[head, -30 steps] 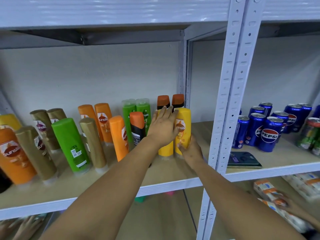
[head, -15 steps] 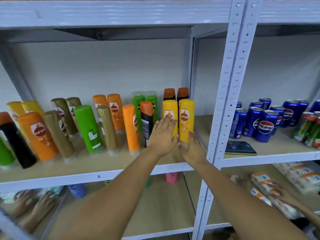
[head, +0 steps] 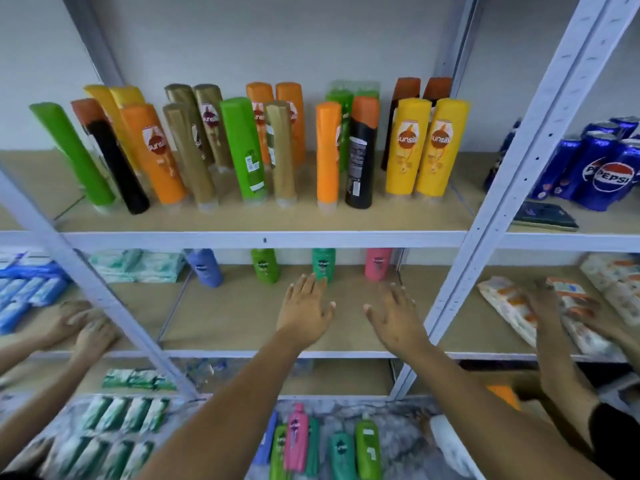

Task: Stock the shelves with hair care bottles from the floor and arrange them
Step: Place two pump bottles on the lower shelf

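Grip: none on either side. Left hand (head: 304, 315) and right hand (head: 394, 323) both empty, fingers straight and spread, palms down, in front of the middle shelf (head: 242, 317), side by side but apart.

Upper shelf (head: 263, 237): inverted hair care bottles standing on their caps in loose rows, mixed colours. At right end, two yellow bottles (head: 420, 147) touching each other, labels forward. Just left of them a black bottle w/ orange top (head: 360, 157), then an orange bottle (head: 327, 150).

Middle shelf, back: four bottles well apart – blue bottle (head: 206, 268), green bottle (head: 265, 265), teal bottle (head: 323, 263), pink bottle (head: 377, 263). Left fingertips near the teal one, not touching.

Floor (head: 398, 441): more bottles lying together, pink/green/teal/blue (head: 311, 445).

Right bay: Pepsi cans (head: 602, 171), dark phone (head: 545, 216) beside them. Other persons' hands in view at far left (head: 86, 327) and far right (head: 550, 306).
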